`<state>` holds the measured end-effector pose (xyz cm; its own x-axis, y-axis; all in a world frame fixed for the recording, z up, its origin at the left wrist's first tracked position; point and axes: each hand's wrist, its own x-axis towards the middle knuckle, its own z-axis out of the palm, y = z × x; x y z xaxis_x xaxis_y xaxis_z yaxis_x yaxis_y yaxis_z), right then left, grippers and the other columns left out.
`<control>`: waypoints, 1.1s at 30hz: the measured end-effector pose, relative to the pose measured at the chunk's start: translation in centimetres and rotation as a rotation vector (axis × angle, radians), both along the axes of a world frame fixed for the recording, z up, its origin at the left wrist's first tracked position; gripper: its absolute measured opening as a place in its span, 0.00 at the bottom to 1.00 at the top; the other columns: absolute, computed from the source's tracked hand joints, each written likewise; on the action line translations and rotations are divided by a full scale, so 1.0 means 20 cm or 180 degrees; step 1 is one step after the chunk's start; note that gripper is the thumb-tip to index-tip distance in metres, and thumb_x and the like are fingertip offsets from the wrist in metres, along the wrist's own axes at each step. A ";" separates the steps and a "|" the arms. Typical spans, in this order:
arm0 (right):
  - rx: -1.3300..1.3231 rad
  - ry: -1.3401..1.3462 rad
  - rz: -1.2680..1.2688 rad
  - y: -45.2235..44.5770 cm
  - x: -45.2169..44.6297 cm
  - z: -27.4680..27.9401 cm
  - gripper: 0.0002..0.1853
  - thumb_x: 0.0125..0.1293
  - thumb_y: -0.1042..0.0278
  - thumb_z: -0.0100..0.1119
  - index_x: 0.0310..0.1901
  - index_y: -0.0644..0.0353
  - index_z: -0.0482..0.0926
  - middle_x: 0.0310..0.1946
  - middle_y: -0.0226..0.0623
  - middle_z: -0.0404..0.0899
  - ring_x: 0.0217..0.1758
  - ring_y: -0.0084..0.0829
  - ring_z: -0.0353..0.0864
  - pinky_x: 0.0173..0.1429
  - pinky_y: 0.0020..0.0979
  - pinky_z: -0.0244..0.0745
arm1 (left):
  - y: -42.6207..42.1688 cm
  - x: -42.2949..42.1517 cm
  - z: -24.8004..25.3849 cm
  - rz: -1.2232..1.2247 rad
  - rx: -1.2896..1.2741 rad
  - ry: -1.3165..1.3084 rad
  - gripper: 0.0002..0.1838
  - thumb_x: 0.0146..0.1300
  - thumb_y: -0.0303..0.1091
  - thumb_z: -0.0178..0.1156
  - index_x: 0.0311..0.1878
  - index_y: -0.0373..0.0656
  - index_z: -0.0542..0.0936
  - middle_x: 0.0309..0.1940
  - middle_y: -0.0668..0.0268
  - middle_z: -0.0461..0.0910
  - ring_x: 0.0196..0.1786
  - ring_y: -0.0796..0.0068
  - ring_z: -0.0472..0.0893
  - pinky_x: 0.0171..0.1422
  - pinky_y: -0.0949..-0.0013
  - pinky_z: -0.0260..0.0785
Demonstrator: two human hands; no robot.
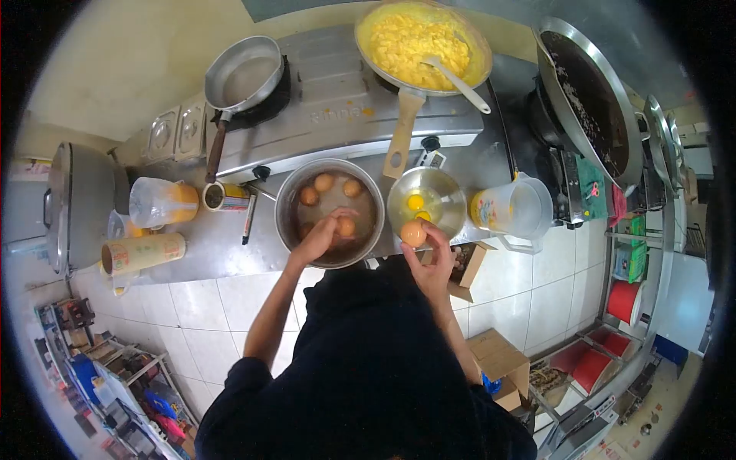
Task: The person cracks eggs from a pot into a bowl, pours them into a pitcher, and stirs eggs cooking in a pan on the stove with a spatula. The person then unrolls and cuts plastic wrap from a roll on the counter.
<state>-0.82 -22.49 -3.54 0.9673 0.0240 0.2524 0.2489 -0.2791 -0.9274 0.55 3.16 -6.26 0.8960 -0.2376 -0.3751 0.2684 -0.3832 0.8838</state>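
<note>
My left hand (pixel 328 234) reaches into a metal pot (pixel 284 230) of water, its fingers closed around a brown egg (pixel 346 227). Several other brown eggs (pixel 323 182) lie in that water. Between the thumb and fingers of my right hand (pixel 434 261) is another brown egg (pixel 413 234), held over the near rim of a steel bowl (pixel 452 192). Yellow yolks (pixel 415 202) and clear egg white lie in the bowl. The shell of the egg in my right hand looks whole from here.
Behind are a stove (pixel 322 84), an empty pan (pixel 247 73) and a pan of scrambled egg (pixel 414 46) with a spatula (pixel 460 83). Plastic jugs (pixel 529 207) (pixel 157 202) flank the pot and bowl. A large wok (pixel 590 100) stands right; a tube-shaped container (pixel 146 253) lies left.
</note>
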 end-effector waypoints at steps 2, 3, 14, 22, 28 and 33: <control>-0.0171 -0.0261 0.0071 0.05 0.03 0.03 0.28 0.52 0.81 0.70 0.55 0.65 0.70 0.56 0.47 0.72 0.57 0.35 0.76 0.62 0.35 0.72 | -0.05 0.01 -0.07 0.0845 -0.3608 0.0990 0.20 0.63 0.43 0.49 0.54 0.42 0.71 0.49 0.59 0.76 0.57 0.64 0.76 0.60 0.57 0.68; -0.0173 -0.0251 0.0082 0.09 0.05 0.04 0.28 0.52 0.81 0.70 0.55 0.65 0.70 0.56 0.47 0.72 0.57 0.35 0.76 0.62 0.35 0.72 | -0.11 0.01 -0.01 0.1191 -0.4284 0.0990 0.17 0.64 0.41 0.48 0.51 0.43 0.73 0.49 0.59 0.76 0.58 0.61 0.75 0.61 0.61 0.68; -0.0284 -0.0885 -0.0059 0.15 0.13 0.16 0.27 0.52 0.76 0.71 0.53 0.64 0.70 0.55 0.52 0.75 0.58 0.45 0.76 0.59 0.37 0.73 | -0.52 0.15 0.10 0.1505 -0.3858 0.0191 0.24 0.60 0.40 0.43 0.56 0.36 0.72 0.59 0.53 0.72 0.63 0.62 0.71 0.70 0.60 0.61; 0.0496 0.1104 0.1078 -0.12 0.33 0.09 0.28 0.55 0.73 0.68 0.59 0.59 0.70 0.57 0.36 0.73 0.60 0.27 0.70 0.64 0.28 0.65 | -0.62 0.29 0.02 0.0990 -0.3604 0.0418 0.26 0.55 0.34 0.46 0.60 0.41 0.66 0.61 0.56 0.68 0.66 0.62 0.66 0.74 0.61 0.54; 0.0152 0.1419 0.0841 -0.28 0.44 0.04 0.22 0.54 0.71 0.70 0.52 0.60 0.78 0.47 0.36 0.82 0.50 0.25 0.79 0.55 0.27 0.73 | -0.60 0.44 -0.04 -0.0468 -0.1201 -0.0719 0.28 0.59 0.33 0.63 0.62 0.44 0.64 0.61 0.61 0.67 0.63 0.67 0.68 0.64 0.66 0.66; -0.0462 0.0083 0.0731 -0.33 0.47 -0.06 0.21 0.51 0.74 0.69 0.50 0.60 0.80 0.45 0.41 0.82 0.48 0.31 0.82 0.53 0.30 0.76 | -0.57 0.48 0.06 -0.0827 -0.0672 -0.1216 0.29 0.53 0.36 0.71 0.57 0.39 0.75 0.51 0.58 0.79 0.48 0.67 0.82 0.52 0.67 0.76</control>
